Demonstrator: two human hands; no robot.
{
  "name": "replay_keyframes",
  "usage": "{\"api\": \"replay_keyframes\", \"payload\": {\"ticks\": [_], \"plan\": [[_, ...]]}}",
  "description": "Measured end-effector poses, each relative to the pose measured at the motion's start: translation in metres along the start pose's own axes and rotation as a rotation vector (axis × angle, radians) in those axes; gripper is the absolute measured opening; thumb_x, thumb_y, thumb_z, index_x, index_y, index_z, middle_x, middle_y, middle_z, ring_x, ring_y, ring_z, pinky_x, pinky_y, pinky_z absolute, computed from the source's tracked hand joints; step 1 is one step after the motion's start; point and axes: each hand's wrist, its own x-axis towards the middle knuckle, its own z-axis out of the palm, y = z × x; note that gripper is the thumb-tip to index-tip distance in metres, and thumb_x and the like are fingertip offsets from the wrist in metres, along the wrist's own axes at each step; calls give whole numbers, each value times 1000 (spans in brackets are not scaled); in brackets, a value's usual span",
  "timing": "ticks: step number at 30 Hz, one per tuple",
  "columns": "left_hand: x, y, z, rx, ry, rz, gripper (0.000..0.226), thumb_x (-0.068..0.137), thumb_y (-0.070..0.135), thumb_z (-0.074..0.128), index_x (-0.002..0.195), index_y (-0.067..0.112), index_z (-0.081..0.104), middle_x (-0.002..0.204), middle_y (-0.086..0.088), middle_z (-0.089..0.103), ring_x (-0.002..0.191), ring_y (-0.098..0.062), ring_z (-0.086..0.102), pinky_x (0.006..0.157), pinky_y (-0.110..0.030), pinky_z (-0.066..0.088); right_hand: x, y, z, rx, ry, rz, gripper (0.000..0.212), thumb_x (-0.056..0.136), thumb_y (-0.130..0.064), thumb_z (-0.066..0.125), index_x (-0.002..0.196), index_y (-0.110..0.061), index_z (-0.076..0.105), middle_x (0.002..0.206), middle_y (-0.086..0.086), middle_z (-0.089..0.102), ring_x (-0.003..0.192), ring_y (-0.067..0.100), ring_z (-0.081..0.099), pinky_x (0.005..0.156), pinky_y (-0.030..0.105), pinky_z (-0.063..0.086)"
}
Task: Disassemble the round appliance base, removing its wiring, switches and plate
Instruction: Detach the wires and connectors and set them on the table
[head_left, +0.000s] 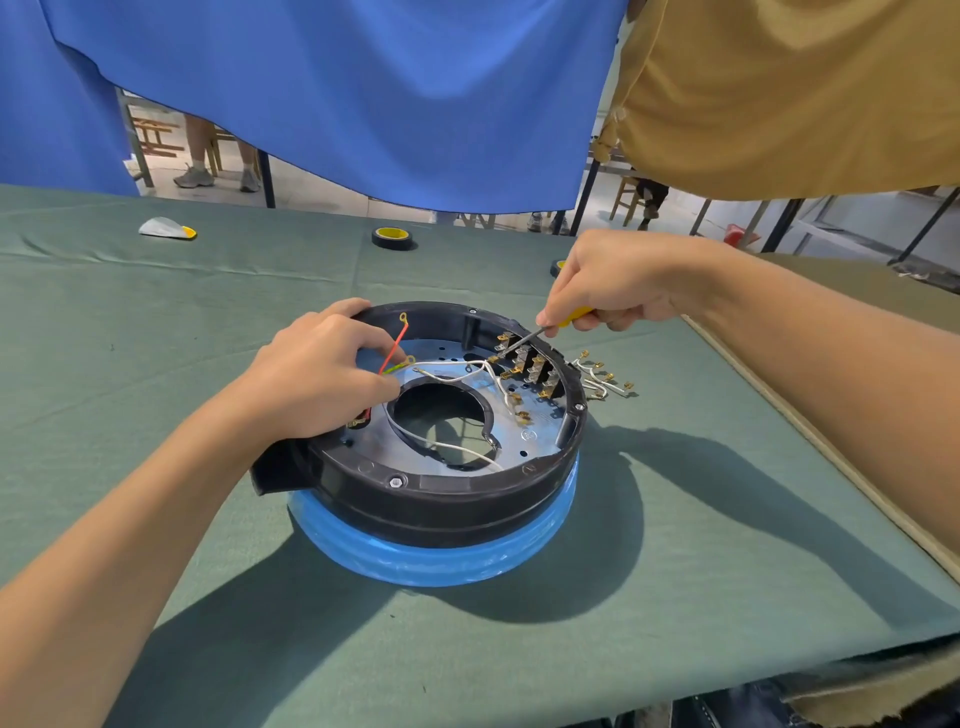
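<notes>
Left hand (317, 374) curled over the left rim of the round base (415, 499): thumb along the top of the rim, bent fingertips down inside against a red wire (399, 340) and a yellow-green wire (393, 367).

Right hand (618, 280) closed round the yellow handle of a screwdriver (574, 315), pinched between thumb and forefinger. Shaft slanting down and leftward from that hand to a row of switches (530, 370) with brass terminals on the inner wall of the base. Tip at the farthest terminal; contact there impossible to tell.

Base flat on a green cloth (156, 364), between the two hands and nearer than the right one, with a black ring on top and a band wrapped in blue film beneath.

Inside the ring, just right of the left fingertips, a metal plate (535, 436) with a large round opening. White wires (452, 375) looping across it from beside those fingertips toward the switches.

Below the right hand, just outside the base, a small heap of loose wires (602, 382) with brass ends on the cloth.

Beyond the left hand, well apart, a tape roll (393, 238). Second roll (557, 267) mostly hidden behind the right hand. Far beyond and left of the left hand, a white and yellow scrap (167, 228), too small to identify.
</notes>
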Motion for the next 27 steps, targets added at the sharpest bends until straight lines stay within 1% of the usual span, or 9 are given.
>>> {"api": "replay_keyframes", "payload": {"ticks": [5, 9, 12, 14, 15, 17, 19, 23, 27], "plan": [[0, 0, 0, -9, -1, -8, 22, 75, 38, 64, 90, 52, 58, 154, 6, 28, 132, -26, 36, 104, -42, 33, 0, -5, -2, -1, -17, 19, 21, 85, -25, 72, 76, -6, 76, 53, 3, 55, 38, 12, 32, 38, 21, 27], [-1, 0, 0, -11, 5, -7, 24, 77, 33, 65, 89, 53, 57, 154, 6, 28, 133, -25, 36, 104, -42, 33, -10, -15, 9, -365, 157, -133, 23, 86, -34, 68, 73, -17, 76, 47, -7, 60, 43, 12, 47, 43, 19, 36], [-1, 0, 0, -11, 3, -5, 24, 78, 33, 64, 90, 52, 58, 155, 5, 27, 133, -25, 35, 104, -42, 33, -19, -21, 19, -522, 218, -255, 24, 89, -29, 63, 80, -11, 77, 62, -2, 69, 60, 18, 60, 48, 24, 43], [-1, 0, 0, -11, 1, -5, 24, 77, 33, 64, 90, 52, 57, 155, 6, 28, 133, -25, 35, 104, -43, 32, -22, -23, 24, -596, 231, -318, 28, 90, -24, 60, 81, -3, 75, 71, 14, 70, 60, 29, 57, 50, 31, 46], [-1, 0, 0, -10, 2, -7, 24, 77, 34, 64, 90, 52, 57, 154, 6, 28, 133, -25, 35, 104, -43, 32, -23, -23, 26, -622, 237, -340, 29, 91, -22, 59, 77, -1, 72, 66, 17, 66, 54, 30, 51, 51, 34, 46], [-1, 0, 0, -7, 1, -9, 23, 77, 35, 64, 90, 52, 57, 154, 6, 28, 133, -25, 35, 104, -44, 32, -25, -22, 30, -672, 256, -371, 35, 91, -17, 57, 60, -1, 62, 50, 16, 49, 47, 28, 37, 49, 35, 42], [-1, 0, 0, -4, -1, -8, 24, 77, 34, 64, 90, 52, 57, 154, 5, 28, 133, -26, 36, 104, -43, 33, -28, -20, 32, -694, 280, -403, 41, 92, -17, 56, 52, -7, 53, 47, 11, 43, 48, 28, 39, 52, 36, 44], [-1, 0, 0, 2, -3, -11, 23, 77, 34, 65, 90, 52, 57, 155, 5, 27, 133, -26, 35, 104, -44, 33, -28, -18, 34, -628, 239, -441, 31, 93, -26, 57, 77, -6, 74, 71, 12, 70, 51, 20, 51, 58, 35, 53], [-1, 0, 0, -7, -8, -10, 24, 77, 35, 65, 89, 53, 56, 155, 6, 27, 133, -26, 35, 104, -45, 33, -23, -17, 36, -524, 184, -429, 30, 91, -31, 60, 86, -7, 77, 80, 11, 73, 70, 23, 65, 64, 33, 55]]}}
